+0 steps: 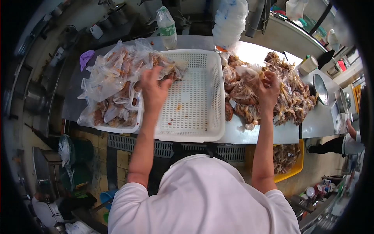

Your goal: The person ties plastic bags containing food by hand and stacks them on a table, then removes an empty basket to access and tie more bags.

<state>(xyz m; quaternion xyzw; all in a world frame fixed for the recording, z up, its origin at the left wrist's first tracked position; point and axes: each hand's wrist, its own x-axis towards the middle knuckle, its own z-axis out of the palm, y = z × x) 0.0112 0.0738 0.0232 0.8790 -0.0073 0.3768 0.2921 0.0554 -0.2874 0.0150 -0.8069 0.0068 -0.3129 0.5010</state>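
My right hand (269, 89) is closed on the gathered top of a clear plastic bag of brown food (246, 87), over a heap of similar bags (290, 91) on the right of the metal table. The food looks like cooked meat, but its kind is unclear. My left hand (154, 86), slightly blurred, has its fingers apart above the left edge of a white perforated basket (216, 97). Beside it rises a pile of loose clear bags with brown pieces (113, 74), partly inside a second white basket (137, 119). Crumbs lie on the first basket's floor.
Behind the baskets stand a bottle with a green label (167, 29) and a tall stack of clear plastic (230, 23). A yellow crate (299, 163) with more brown pieces sits below the table's right side. Metal bowls (320, 89) and another person (352, 142) are at far right.
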